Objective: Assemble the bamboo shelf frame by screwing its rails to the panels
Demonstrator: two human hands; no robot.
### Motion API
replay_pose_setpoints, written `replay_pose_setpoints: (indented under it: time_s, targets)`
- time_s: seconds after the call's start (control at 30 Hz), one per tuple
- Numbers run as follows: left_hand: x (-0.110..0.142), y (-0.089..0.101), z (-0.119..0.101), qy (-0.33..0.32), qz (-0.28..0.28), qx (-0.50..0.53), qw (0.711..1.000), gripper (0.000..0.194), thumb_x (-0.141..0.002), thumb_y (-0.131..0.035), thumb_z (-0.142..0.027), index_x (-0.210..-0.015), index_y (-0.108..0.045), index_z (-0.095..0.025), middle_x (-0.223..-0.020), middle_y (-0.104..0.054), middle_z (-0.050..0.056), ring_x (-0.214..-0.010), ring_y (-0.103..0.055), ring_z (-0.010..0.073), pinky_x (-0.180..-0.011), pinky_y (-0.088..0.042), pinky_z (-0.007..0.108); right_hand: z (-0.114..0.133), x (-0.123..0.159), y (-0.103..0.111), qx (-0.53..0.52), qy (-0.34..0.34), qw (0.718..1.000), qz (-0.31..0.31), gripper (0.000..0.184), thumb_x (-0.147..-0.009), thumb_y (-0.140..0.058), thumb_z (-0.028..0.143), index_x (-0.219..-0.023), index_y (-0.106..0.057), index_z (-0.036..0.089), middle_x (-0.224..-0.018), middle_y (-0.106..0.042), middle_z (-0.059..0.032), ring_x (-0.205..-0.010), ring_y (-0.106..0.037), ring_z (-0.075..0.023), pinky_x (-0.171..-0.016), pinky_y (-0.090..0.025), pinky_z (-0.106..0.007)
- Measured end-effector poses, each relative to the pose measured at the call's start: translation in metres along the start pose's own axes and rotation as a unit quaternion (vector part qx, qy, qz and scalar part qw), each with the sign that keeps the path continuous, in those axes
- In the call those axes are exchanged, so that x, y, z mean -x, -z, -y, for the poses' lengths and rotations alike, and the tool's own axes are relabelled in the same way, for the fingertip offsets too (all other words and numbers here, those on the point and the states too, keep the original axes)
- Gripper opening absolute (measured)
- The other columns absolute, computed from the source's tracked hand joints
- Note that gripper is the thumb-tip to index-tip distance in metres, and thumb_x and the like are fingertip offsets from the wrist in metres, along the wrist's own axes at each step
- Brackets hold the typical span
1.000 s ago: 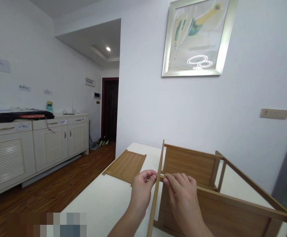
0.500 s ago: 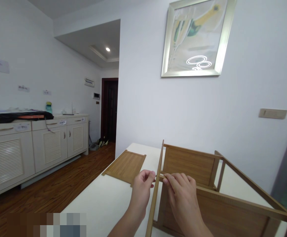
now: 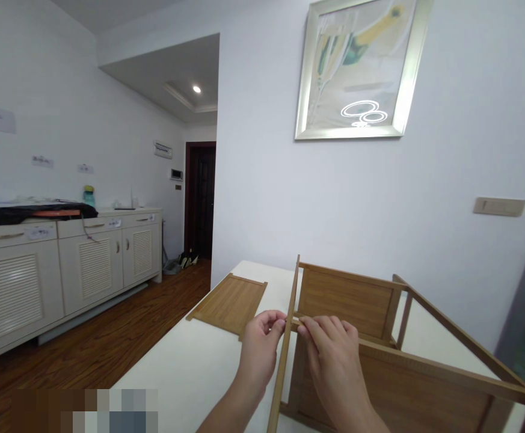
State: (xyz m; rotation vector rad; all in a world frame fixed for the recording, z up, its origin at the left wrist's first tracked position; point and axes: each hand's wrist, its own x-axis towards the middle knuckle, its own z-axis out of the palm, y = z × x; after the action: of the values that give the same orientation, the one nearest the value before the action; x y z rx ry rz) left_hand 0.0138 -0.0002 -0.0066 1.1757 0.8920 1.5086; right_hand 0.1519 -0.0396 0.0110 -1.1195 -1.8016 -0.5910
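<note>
A brown wooden rack frame [image 3: 291,288] with panel shelves stands on the white table [image 3: 185,367]. At the outer left side of its long bar, my left hand [image 3: 262,340] pinches a small dark screw-like piece between thumb and fingertips; the fingers mostly hide it. On the other side of that bar, my right hand [image 3: 332,349] grips a short wooden crossbar [image 3: 295,325] where it meets the long bar. One slatted shelf panel [image 3: 329,300] is behind my right hand, another panel [image 3: 424,385] in front. A loose wooden panel [image 3: 230,304] lies flat left of the frame.
A white louvred cabinet [image 3: 95,264] lines the left wall, with a black bag [image 3: 23,214] and a teal bottle [image 3: 89,196] on top. The table stands near the white wall, under a framed picture [image 3: 361,72]. Wood flooring [image 3: 109,331] runs to a dark door [image 3: 204,204].
My left fingertips have shifted slightly right, closer against the long bar, and the index finger sits differently over the thumb. My right hand and the rack have stayed in place.
</note>
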Motion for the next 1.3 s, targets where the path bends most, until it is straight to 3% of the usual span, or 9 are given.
replay_pose_setpoints:
  time_s: [0.1, 0.23, 0.37, 0.5, 0.97, 1.3]
  targets:
    - [0.002, -0.001, -0.002, -0.005, -0.015, 0.019, 1.0, 0.025, -0.069, -0.073, -0.035, -0.082, -0.067, -0.015, -0.081, -0.07, 0.008, -0.079, -0.063, 0.0203, -0.078, -0.046, 0.032, 0.0, 0.0, 0.001, 0.001, 0.0, 1.0, 0.002, 0.027, -0.1, -0.041, 0.019, -0.094, -0.067, 0.021, -0.083, -0.069, -0.0036, -0.076, -0.056, -0.0172, -0.08, -0.031, -0.036]
    - [0.006, 0.0, -0.009, 0.007, -0.031, 0.03, 0.999, 0.033, -0.072, -0.071, -0.044, -0.087, -0.064, -0.015, -0.08, -0.068, 0.006, -0.076, -0.061, 0.0182, -0.07, -0.045, 0.029, 0.0, 0.0, 0.0, -0.002, -0.002, 1.0, 0.005, 0.026, -0.1, -0.042, 0.019, -0.095, -0.067, 0.022, -0.083, -0.069, -0.0033, -0.076, -0.057, -0.0172, -0.081, -0.031, -0.036]
    - [0.006, 0.0, -0.011, 0.026, -0.001, -0.012, 1.0, 0.041, -0.074, -0.068, -0.056, -0.071, -0.059, -0.016, -0.064, -0.057, -0.001, -0.062, -0.05, 0.0131, -0.059, -0.038, 0.025, 0.0, 0.0, -0.001, -0.008, -0.004, 1.0, 0.007, 0.025, -0.1, -0.043, 0.018, -0.095, -0.067, 0.021, -0.083, -0.069, -0.0029, -0.077, -0.056, -0.0174, -0.081, -0.031, -0.036]
    - [0.005, 0.0, -0.007, 0.031, 0.015, -0.021, 0.999, 0.045, -0.072, -0.067, -0.061, -0.068, -0.059, -0.016, -0.06, -0.051, -0.003, -0.058, -0.042, 0.0115, -0.058, -0.035, 0.025, 0.0, 0.0, -0.001, -0.01, -0.006, 1.0, 0.006, 0.024, -0.1, -0.043, 0.019, -0.095, -0.067, 0.021, -0.083, -0.068, -0.0029, -0.077, -0.056, -0.0177, -0.081, -0.031, -0.036]
    - [0.004, 0.002, -0.007, 0.005, 0.027, -0.031, 0.999, 0.044, -0.073, -0.066, -0.059, -0.072, -0.061, -0.016, -0.066, -0.057, 0.0, -0.063, -0.047, 0.0136, -0.063, -0.037, 0.027, -0.001, 0.002, -0.003, -0.005, -0.008, 1.0, 0.01, 0.021, -0.099, -0.045, 0.018, -0.096, -0.065, 0.021, -0.083, -0.067, -0.0023, -0.078, -0.055, -0.0186, -0.081, -0.031, -0.037]
    - [0.004, 0.003, -0.014, 0.006, 0.034, -0.006, 0.999, 0.032, -0.07, -0.071, -0.045, -0.079, -0.063, -0.016, -0.076, -0.064, 0.004, -0.073, -0.057, 0.0168, -0.07, -0.043, 0.028, 0.0, 0.001, 0.0, 0.012, -0.005, 1.0, 0.013, 0.023, -0.099, -0.045, 0.019, -0.096, -0.067, 0.022, -0.083, -0.068, -0.0019, -0.077, -0.057, -0.0173, -0.08, -0.031, -0.036]
